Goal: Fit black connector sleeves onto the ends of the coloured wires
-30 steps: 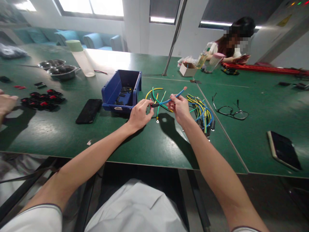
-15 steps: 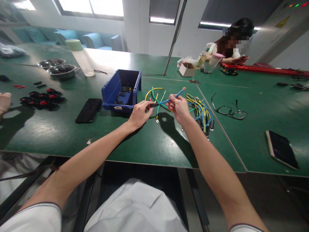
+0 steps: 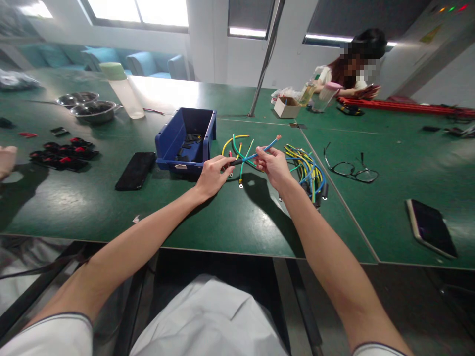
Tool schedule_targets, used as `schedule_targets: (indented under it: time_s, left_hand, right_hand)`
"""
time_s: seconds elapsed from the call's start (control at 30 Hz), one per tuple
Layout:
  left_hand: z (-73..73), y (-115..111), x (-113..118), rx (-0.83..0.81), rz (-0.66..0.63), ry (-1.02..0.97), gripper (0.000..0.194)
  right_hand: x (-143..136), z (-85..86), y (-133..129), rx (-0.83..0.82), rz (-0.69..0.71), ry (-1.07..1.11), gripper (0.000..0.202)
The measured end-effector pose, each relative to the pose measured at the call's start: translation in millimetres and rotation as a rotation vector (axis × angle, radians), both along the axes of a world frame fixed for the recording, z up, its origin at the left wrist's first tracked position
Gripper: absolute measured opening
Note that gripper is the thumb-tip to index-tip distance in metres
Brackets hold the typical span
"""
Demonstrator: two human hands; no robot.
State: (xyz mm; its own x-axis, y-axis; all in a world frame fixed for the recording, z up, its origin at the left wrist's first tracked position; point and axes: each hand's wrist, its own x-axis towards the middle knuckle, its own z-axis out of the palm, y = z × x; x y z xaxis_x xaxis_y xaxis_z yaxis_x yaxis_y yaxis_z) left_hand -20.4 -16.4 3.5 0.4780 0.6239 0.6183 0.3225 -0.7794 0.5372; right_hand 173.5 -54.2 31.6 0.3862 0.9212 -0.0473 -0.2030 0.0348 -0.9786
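Between my two hands runs a short blue cable (image 3: 270, 145) with bare copper strands at its upper right end. My left hand (image 3: 214, 176) pinches the black sleeve (image 3: 236, 161) at its other end. Closer to the copper, my right hand (image 3: 273, 165) grips the blue part between thumb and fingers. Under and behind the cable lie loose yellow and green wires (image 3: 236, 144), one ending in a ring terminal (image 3: 241, 184). Right of my right hand is a bundle of yellow, green and blue cables (image 3: 311, 170), several with black sleeves and ring terminals.
A blue bin (image 3: 181, 163) with small black pieces stands behind my left hand. Left of it are a black phone (image 3: 135, 171), black-and-red parts (image 3: 63, 155), metal bowls (image 3: 93, 112) and a bottle (image 3: 124, 94). Glasses (image 3: 351, 170) and another phone (image 3: 431, 227) lie right. A co-worker (image 3: 326, 76) sits across.
The copper end of the blue cable has shifted slightly left and down, and my right hand has moved a little with it. Both hands keep their grip.
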Motion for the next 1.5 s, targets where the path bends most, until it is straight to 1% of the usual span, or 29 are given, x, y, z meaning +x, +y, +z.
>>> schedule_targets:
  time_s: [0.17, 0.33, 0.63, 0.87, 1.27, 1.5]
  left_hand:
    - [2.4, -0.4, 0.0, -0.011, 0.009, 0.002, 0.022]
    - [1.8, -0.8, 0.3, -0.025, 0.012, 0.010, 0.022]
    - [0.6, 0.8, -0.6, -0.017, 0.004, -0.009, 0.022]
    - [2.3, -0.9, -1.0, -0.008, -0.005, -0.004, 0.023]
    - [-1.2, 1.6, -0.3, -0.034, 0.002, 0.007, 0.022]
    - [-0.4, 1.1, -1.5, -0.021, 0.011, 0.009, 0.023]
  right_hand:
    - [-0.7, -0.3, -0.5, 0.003, 0.011, 0.013, 0.024]
    - [-0.7, -0.8, -0.9, 0.006, 0.035, 0.012, 0.027]
    - [-1.8, 1.0, -2.0, -0.001, 0.030, -0.019, 0.027]
    - [-2.8, 2.6, -2.3, -0.011, 0.031, -0.027, 0.027]
    - [-4.0, 1.4, -2.1, -0.011, 0.043, -0.038, 0.027]
    - [-1.9, -1.7, -1.2, 0.010, 0.052, -0.063, 0.027]
